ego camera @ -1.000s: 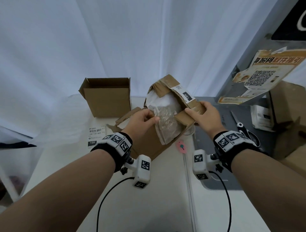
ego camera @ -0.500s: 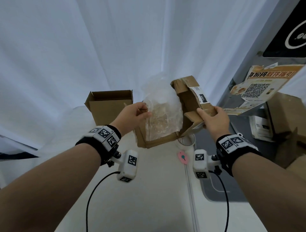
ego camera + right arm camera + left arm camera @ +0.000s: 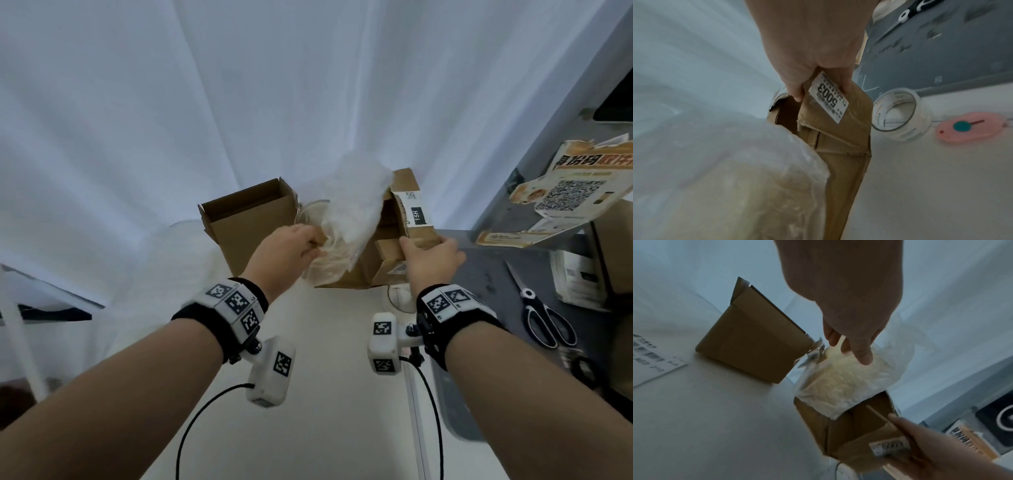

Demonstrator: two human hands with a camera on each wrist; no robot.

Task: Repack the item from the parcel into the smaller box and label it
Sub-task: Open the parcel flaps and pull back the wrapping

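My left hand (image 3: 301, 245) (image 3: 851, 344) pinches the bubble-wrapped item (image 3: 346, 219) (image 3: 849, 378) (image 3: 748, 178), a pale bundle in clear plastic, most of it lifted out of the parcel. The parcel (image 3: 387, 253) (image 3: 855, 431) (image 3: 838, 133) is a torn brown cardboard box held off the table; my right hand (image 3: 428, 246) (image 3: 818, 84) grips its labelled flap. The smaller box (image 3: 250, 219) (image 3: 750, 344) stands open on the white table, just left of the item. A shipping label (image 3: 651, 356) lies flat on the table, left of the smaller box.
A roll of clear tape (image 3: 900, 113) and a pink box cutter (image 3: 972, 126) lie on the table under the parcel. Scissors (image 3: 544, 318) rest on the grey mat (image 3: 489, 274) to the right. A torn leaflet with a QR code (image 3: 568, 195) hangs at right. White curtain behind.
Both hands rose with the parcel off the table. My left hand drew the wrapped item up and left, out of the parcel, toward the smaller box.
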